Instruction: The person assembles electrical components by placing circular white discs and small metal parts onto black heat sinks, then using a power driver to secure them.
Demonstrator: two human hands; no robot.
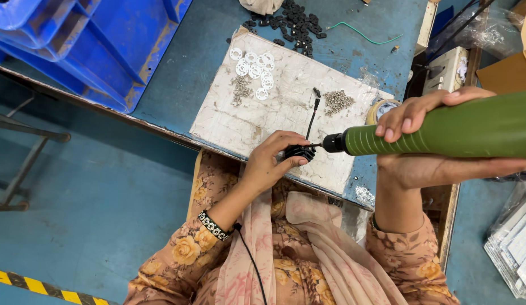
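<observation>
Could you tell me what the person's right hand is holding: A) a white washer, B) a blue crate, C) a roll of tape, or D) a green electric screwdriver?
D: the right hand grips a green electric screwdriver, its bit pointed at the small black part that the left hand steadies on the white board.

Left hand [271, 158] reaches forward from bent wrist, fingers [291, 162] curled and pinched closed on something small. Right hand [429, 144] wraps closed in a full grip, palm below, fingers over top, forearm angled inward.
</observation>
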